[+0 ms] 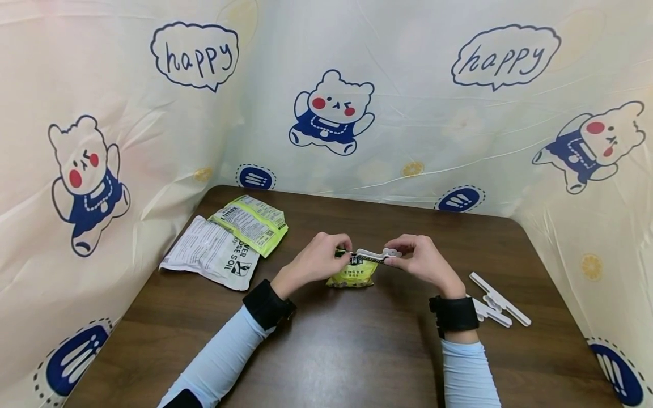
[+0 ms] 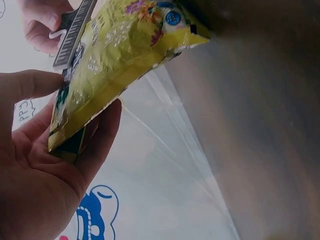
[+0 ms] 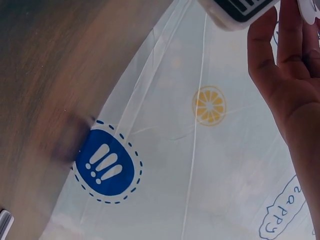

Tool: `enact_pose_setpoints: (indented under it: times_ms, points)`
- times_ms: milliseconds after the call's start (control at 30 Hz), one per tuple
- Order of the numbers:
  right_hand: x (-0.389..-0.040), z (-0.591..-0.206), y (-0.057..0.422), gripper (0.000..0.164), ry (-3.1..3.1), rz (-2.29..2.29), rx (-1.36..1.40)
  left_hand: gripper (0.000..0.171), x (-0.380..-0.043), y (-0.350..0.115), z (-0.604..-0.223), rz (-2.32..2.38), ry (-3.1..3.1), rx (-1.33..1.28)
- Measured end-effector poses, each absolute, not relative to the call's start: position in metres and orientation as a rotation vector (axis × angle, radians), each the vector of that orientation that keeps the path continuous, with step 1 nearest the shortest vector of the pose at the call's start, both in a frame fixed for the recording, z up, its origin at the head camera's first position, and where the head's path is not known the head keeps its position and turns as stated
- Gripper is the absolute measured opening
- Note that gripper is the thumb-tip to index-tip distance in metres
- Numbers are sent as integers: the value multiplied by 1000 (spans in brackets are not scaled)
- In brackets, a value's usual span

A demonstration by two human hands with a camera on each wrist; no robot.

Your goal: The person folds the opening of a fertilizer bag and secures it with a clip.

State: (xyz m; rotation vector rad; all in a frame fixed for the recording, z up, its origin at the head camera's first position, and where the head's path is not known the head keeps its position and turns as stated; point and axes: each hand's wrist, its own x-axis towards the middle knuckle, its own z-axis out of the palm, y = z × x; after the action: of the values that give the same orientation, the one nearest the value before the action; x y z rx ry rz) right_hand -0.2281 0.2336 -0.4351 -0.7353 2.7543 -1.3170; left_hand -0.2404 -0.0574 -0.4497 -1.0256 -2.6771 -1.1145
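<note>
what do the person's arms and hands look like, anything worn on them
Both the left hand and right hand are ungloved. The left sleeve and right sleeve are light blue and wrinkled. A wide black band circles each wrist: the left band meets its sleeve, the right band sits just clear. Another black piece crosses the left sleeve lower down.

Yellow packet (image 2: 117, 55): gripped near one corner by left hand (image 2: 42, 182);
Clip (image 2: 74, 39): along packet's edge; held by right hand (image 2: 42, 20)
</note>
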Motion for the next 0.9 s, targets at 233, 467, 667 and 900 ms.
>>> enact_pose_setpoints:
  times_ms: [233, 467, 667, 900]
  points:
    - [-228, -435, 234, 27, 2730, -1316, -710, 7, -245, -67, -445, -1062, -2707, -1015]
    - [-228, -435, 234, 24, 2738, -1304, -681, 6, -245, -72, -440, -1008, -2741, -1006]
    - [-226, -432, 234, 19, 2758, -1284, -678, 5, -245, -71, -439, -956, -2749, -1006]
    - [-225, -431, 234, 15, 2762, -1308, -691, 5, -244, -71, -440, -954, -2714, -1037]
